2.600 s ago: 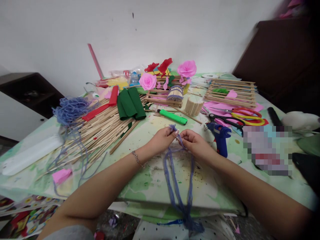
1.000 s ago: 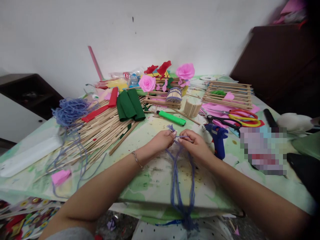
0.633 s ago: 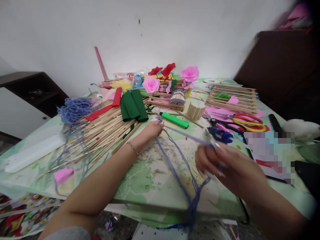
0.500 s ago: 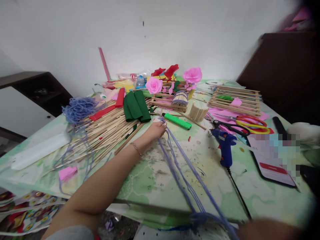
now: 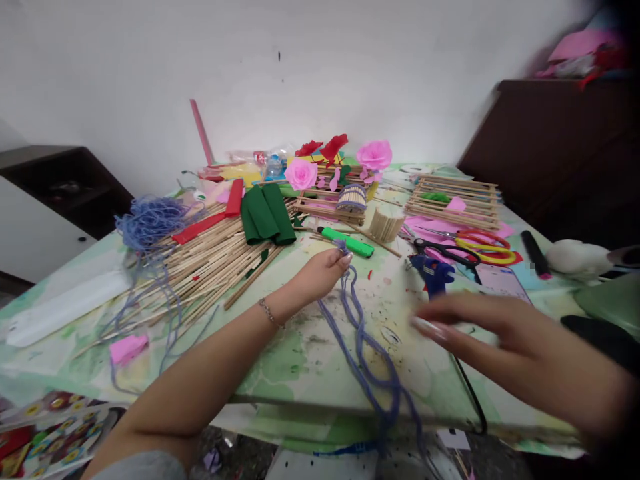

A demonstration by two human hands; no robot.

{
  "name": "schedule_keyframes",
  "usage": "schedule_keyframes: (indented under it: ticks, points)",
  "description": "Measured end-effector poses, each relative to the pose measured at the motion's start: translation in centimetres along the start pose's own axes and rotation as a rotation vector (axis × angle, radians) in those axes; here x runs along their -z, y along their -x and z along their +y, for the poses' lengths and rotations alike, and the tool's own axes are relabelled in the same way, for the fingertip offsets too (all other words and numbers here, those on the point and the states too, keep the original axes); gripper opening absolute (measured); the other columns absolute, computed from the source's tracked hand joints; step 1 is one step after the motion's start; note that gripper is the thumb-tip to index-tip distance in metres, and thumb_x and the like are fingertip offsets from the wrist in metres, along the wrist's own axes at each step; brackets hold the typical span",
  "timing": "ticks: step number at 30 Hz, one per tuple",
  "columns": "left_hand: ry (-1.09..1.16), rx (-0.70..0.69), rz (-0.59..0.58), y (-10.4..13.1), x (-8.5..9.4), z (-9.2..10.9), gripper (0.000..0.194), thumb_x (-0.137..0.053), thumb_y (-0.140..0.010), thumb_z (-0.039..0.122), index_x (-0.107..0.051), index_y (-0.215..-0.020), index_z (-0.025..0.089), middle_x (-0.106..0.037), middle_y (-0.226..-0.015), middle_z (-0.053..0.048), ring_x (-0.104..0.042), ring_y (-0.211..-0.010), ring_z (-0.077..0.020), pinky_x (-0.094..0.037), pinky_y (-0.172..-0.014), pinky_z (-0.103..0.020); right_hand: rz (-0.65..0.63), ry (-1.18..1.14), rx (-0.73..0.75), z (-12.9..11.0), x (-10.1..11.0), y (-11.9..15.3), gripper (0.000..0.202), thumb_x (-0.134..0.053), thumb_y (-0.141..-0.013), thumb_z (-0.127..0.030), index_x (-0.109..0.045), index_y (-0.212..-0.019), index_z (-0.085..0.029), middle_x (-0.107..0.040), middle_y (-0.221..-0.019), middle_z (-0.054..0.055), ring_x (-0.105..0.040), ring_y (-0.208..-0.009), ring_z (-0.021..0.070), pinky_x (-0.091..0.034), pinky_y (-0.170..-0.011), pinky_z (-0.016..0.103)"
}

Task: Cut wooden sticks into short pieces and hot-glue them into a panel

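My left hand (image 5: 325, 272) pinches strands of purple yarn (image 5: 361, 320) between thumb and fingers, with a short bit of yarn poking up past the fingertips. From there the strands hang loosely, crossing the table and dropping over its front edge. At the right, my right hand (image 5: 505, 347) hovers above the table, smeared by motion. Its thumb and forefinger are stretched out and nothing shows between them. Just beyond it is a blue glue gun (image 5: 431, 272), partly covered by the hand. A green utility knife (image 5: 347, 241) lies behind my left hand.
Bamboo sticks (image 5: 215, 267), a purple yarn heap (image 5: 153, 223) and folded green paper (image 5: 267, 217) occupy the left. Paper flowers (image 5: 375, 155) stand at the back. Scissors (image 5: 480, 250), a stick frame (image 5: 453, 203) and a phone (image 5: 503, 283) lie right.
My right hand has risen from the lower right edge into view over the glue gun. The yarn strands, straight and taut before, now hang slack and wavy. My left hand keeps its pinch.
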State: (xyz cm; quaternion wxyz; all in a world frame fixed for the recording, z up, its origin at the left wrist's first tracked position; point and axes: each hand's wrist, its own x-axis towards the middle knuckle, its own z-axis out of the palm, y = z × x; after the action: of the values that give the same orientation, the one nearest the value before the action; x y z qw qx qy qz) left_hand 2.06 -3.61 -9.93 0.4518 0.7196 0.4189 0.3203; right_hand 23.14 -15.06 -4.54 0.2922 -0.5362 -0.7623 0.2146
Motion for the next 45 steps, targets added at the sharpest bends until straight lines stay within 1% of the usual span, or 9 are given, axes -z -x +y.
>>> schedule_keyframes:
  ticks: [3, 8, 15, 19, 23, 27, 33, 40, 45]
  points:
    - [0.01, -0.034, -0.045, 0.4, -0.3, 0.2, 0.03, -0.043, -0.088, 0.04, -0.039, -0.067, 0.019, -0.039, -0.061, 0.003, -0.035, -0.059, -0.0114, -0.031, -0.056, -0.024, -0.027, -0.038, 0.002, 1.1, -3.3, -4.7, 0.042, -0.07, -0.074, -0.041, -0.064, -0.109, -0.02, -0.064, -0.113, 0.01, -0.062, -0.096, 0.0246, -0.05, -0.08, 0.036]
    - [-0.006, -0.003, -0.048, 0.1, -0.1, -0.4, 0.03, -0.043, -0.087, 0.041, -0.042, -0.067, 0.018, -0.041, -0.064, 0.003, -0.037, -0.061, -0.0117, -0.032, -0.057, -0.024, -0.171, -0.261, -0.089, 3.7, -7.3, -9.1, 0.032, -0.064, -0.074, -0.048, -0.06, -0.065, -0.018, -0.059, -0.061, 0.001, -0.054, -0.062, 0.0164, -0.041, -0.059, 0.029]
    - [0.065, 0.064, -0.14, 0.2, -0.7, -0.4, 0.032, -0.047, -0.087, 0.04, -0.039, -0.064, 0.019, -0.034, -0.057, 0.005, -0.029, -0.054, -0.0101, -0.025, -0.051, -0.024, -0.009, -0.535, -0.141, 4.3, -6.8, -7.5, 0.032, -0.065, -0.074, -0.049, -0.067, -0.066, -0.018, -0.066, -0.074, 0.005, -0.058, -0.076, 0.0198, -0.042, -0.074, 0.033]
    - [0.117, 0.053, -0.13, 0.4, -0.9, -0.1, 0.03, -0.044, -0.09, 0.036, -0.039, -0.065, 0.019, -0.033, -0.057, 0.006, -0.027, -0.053, -0.0097, -0.025, -0.051, -0.024, 0.057, -0.971, -0.351, 3.2, -7.2, -7.0, 0.029, -0.072, -0.071, -0.042, -0.06, -0.065, -0.017, -0.054, -0.061, -0.001, -0.043, -0.054, 0.009, -0.034, -0.05, 0.022]
    - [0.121, 0.05, -0.092, 0.3, -0.9, -0.3, 0.031, -0.044, -0.09, 0.033, -0.037, -0.064, 0.019, -0.034, -0.057, 0.006, -0.028, -0.053, -0.0089, -0.026, -0.052, -0.024, -0.194, -1.487, -0.629, 3.0, -6.9, -6.8, 0.02, -0.064, -0.075, -0.025, -0.053, -0.063, -0.014, -0.029, -0.052, -0.007, -0.018, -0.044, 0.0043, -0.012, -0.036, 0.016]
    - [0.152, 0.088, -0.095, 0.1, -0.9, -0.7, 0.032, -0.044, -0.091, 0.035, -0.039, -0.064, 0.019, -0.038, -0.053, 0.006, -0.03, -0.049, -0.0078, -0.025, -0.049, -0.023, -0.346, -1.767, -0.639, 3.4, -6.2, -6.8, 0.013, -0.055, -0.065, -0.011, -0.06, -0.077, -0.009, -0.029, -0.054, -0.007, -0.018, -0.044, 0.0045, -0.015, -0.034, 0.012]
    - [0.214, 0.206, -0.098, 0.1, -0.8, -0.2, 0.036, -0.041, -0.093, 0.033, -0.043, -0.061, 0.017, -0.043, -0.041, 0.005, -0.033, -0.039, -0.0061, -0.025, -0.045, -0.021, -0.293, -1.612, -0.615, 3.3, -6.7, -6.6, 0.022, -0.06, -0.061, -0.001, -0.065, -0.079, -0.012, -0.059, -0.078, 0.003, -0.033, -0.046, 0.0014, -0.01, -0.033, 0.011]
    - [0.367, 0.271, -0.072, 0.0, -0.3, 0.0, 0.034, -0.047, -0.091, 0.03, -0.049, -0.061, 0.015, -0.052, -0.046, 0.003, -0.044, -0.038, -0.0058, -0.028, -0.043, -0.02, -0.205, -1.484, -0.586, 3.1, -7.2, -6.5, 0.033, -0.077, -0.063, -0.013, -0.07, -0.095, -0.017, -0.064, -0.083, 0.002, -0.036, -0.047, 0.0013, -0.013, -0.035, 0.013]
    - [0.286, 0.213, -0.039, -0.1, -0.6, -0.4, 0.034, -0.05, -0.09, 0.031, -0.051, -0.06, 0.015, -0.054, -0.047, 0.002, -0.046, -0.039, -0.0061, -0.032, -0.044, -0.019, -0.199, -1.394, -0.542, 3.4, -8.0, -6.5, 0.025, -0.082, -0.062, -0.024, -0.066, -0.079, -0.014, -0.062, -0.074, 0.001, -0.036, -0.048, 0.0025, -0.012, -0.036, 0.016]
